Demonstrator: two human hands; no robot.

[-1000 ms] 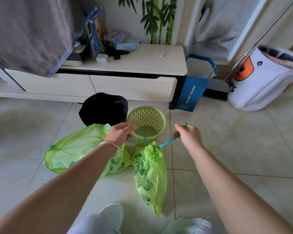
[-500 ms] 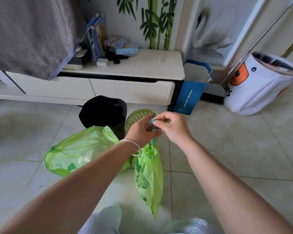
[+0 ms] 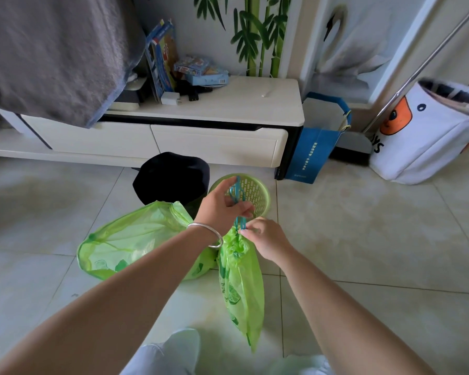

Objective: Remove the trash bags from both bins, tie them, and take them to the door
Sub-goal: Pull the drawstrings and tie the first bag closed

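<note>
A narrow green trash bag [image 3: 241,282] hangs from its teal drawstring [image 3: 237,196], its neck cinched tight. My left hand [image 3: 222,207], with a silver bangle on the wrist, holds the drawstring loops above the bag. My right hand [image 3: 266,239] pinches the string at the neck of the bag. A second green trash bag [image 3: 130,239] lies on the floor to the left, its mouth wide. Behind my hands stand a green perforated bin [image 3: 257,193] and a black bin [image 3: 171,177].
A low white cabinet [image 3: 228,112] runs along the wall, with books and boxes on it and a grey cloth [image 3: 52,50] draped over its left end. A blue paper bag [image 3: 317,147] and a white fabric basket [image 3: 428,136] stand at the right. The floor is tiled.
A second ago my hands pulled the drawstring ends apart. They then came together above the bag; now the left holds the loops higher and the right has dropped to the bag's neck.
</note>
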